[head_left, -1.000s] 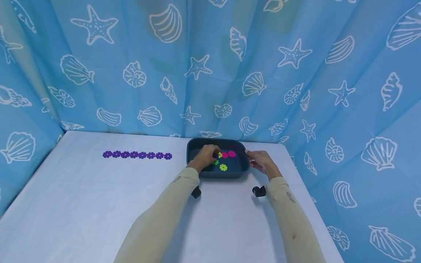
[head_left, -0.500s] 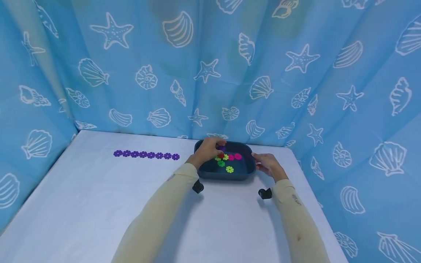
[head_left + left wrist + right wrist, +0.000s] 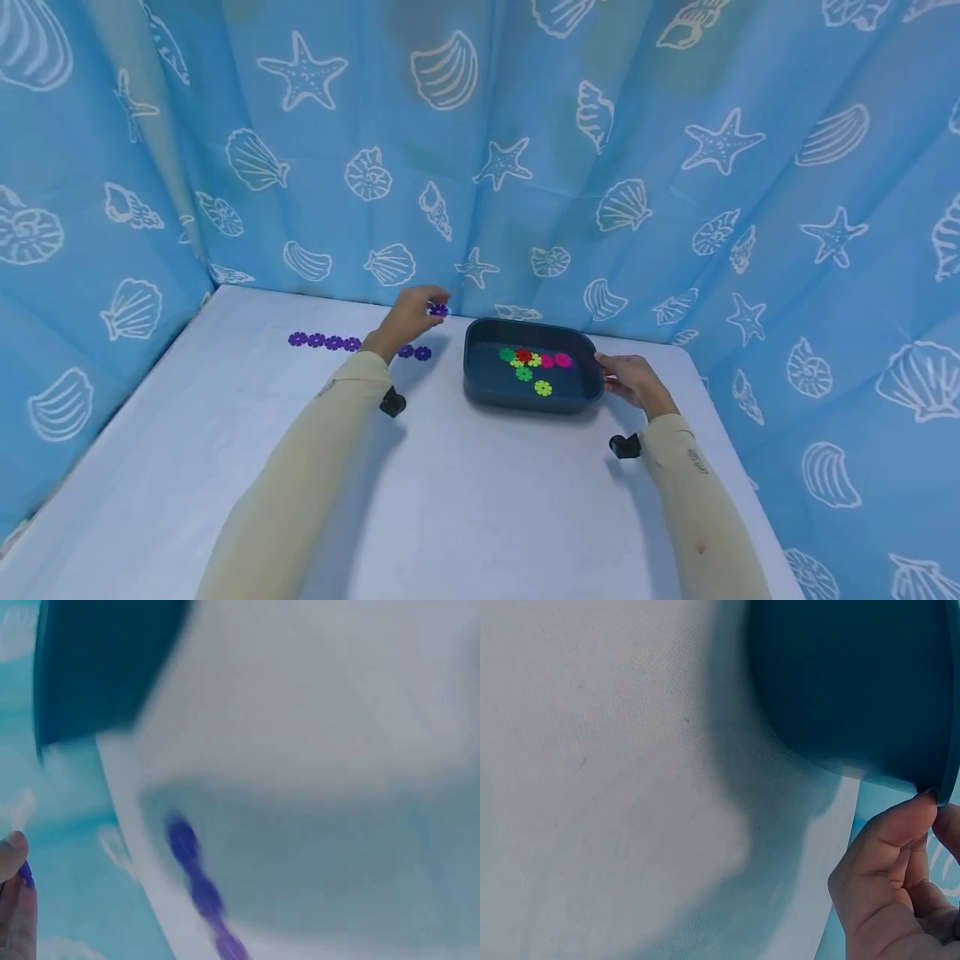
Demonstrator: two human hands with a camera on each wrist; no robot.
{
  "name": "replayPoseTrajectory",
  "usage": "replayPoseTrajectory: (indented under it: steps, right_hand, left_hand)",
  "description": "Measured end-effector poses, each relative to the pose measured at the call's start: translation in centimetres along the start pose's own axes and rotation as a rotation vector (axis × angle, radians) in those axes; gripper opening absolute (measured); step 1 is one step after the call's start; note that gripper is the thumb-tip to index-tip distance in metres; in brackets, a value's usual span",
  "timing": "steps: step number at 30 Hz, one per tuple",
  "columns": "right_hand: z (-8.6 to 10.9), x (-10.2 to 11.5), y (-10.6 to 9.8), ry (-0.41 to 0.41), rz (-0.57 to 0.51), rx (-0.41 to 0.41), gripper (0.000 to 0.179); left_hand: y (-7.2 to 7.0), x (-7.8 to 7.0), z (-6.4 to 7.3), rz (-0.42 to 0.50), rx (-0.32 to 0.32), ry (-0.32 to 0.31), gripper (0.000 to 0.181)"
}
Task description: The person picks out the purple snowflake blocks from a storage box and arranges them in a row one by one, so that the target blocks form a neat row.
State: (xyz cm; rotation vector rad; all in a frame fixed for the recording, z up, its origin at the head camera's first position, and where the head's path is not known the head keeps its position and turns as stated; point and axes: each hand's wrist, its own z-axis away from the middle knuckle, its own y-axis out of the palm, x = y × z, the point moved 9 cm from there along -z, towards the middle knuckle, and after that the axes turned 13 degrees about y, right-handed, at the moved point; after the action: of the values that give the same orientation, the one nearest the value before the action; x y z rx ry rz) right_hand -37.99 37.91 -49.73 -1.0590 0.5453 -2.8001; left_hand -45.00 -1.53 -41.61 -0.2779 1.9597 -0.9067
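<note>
In the head view my left hand (image 3: 405, 321) pinches a purple flower-shaped disc (image 3: 438, 310) between thumb and fingers, raised above the table left of the tray. Under and beside that hand runs a row of several purple flower discs (image 3: 333, 342), partly covered by it. My right hand (image 3: 636, 383) grips the right rim of a dark blue-grey tray (image 3: 480, 392); the right wrist view shows thumb and finger (image 3: 907, 821) on the rim. Inside the tray lie pink (image 3: 562, 360), red (image 3: 522, 356), green (image 3: 523, 374) and yellow flower discs (image 3: 543, 388). The left wrist view is blurred.
A white cloth covers the table (image 3: 480, 500). Blue curtains (image 3: 540, 167) with white shell prints stand behind it and along both sides. The tray is close to the table's back edge. A small black wrist device (image 3: 625, 447) hangs by each forearm.
My left hand has lifted a purple disc out of the tray and carried it left, over the purple row. The right hand keeps hold of the rim. The head view has shifted.
</note>
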Motion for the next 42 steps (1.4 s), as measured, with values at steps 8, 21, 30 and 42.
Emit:
replayPoseTrajectory:
  steps: [8,21,30,42]
  right_hand:
    - [-0.4,-0.1,0.1,-0.003,0.005,0.009,0.062]
    - [-0.3,0.1,0.1,-0.018,-0.008,0.012,0.062]
    - [-0.3,-0.2,-0.1,0.006,-0.004,0.007,0.064]
    - [-0.1,0.1,0.1,-0.010,-0.004,0.020,0.062]
  left_hand:
    - [-6.0,7.7,6.5,-0.118,0.004,-0.207,0.045]
    - [-11.1,14.7,14.1,-0.238,-0.012,-0.346,0.043]
    - [-11.2,15.9,15.5,-0.221,-0.033,-0.380,0.043]
    - [-12.1,17.1,16.5,-0.227,-0.107,-0.415,0.040]
